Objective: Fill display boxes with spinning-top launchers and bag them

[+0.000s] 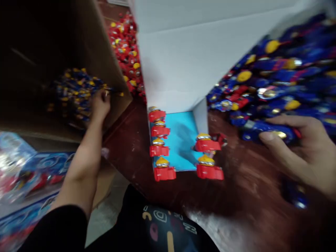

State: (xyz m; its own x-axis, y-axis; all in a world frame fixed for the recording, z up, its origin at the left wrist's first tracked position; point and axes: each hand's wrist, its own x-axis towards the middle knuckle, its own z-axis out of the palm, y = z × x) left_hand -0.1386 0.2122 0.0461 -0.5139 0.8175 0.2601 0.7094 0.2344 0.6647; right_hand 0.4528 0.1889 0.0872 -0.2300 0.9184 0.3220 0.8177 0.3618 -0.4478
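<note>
My left hand (pixel 101 103) reaches into a brown cardboard box (pixel 115 115) at the left, at the edge of a pile of small blue and yellow pieces (pixel 78 91). Its fingers are closed; what they pinch is too blurred to make out. At the right, my right hand (pixel 307 150) grips a blue plastic toy piece (pixel 278 131) with a shiny gold spot, between thumb and fingers. Between my hands stands a white carton (pixel 178 63) with a light blue bottom. Several red toy pieces with yellow tops (pixel 160 150) line its left edge, and more red pieces (pixel 208 157) sit along its right edge.
Blue toy pieces (pixel 283 77) are heaped on the right of the dark red table (pixel 236 199). Red pieces (pixel 127 52) are piled behind the carton's left side. One dark blue piece (pixel 296 192) lies below my right hand. Blue printed packages (pixel 34 178) are stacked at lower left.
</note>
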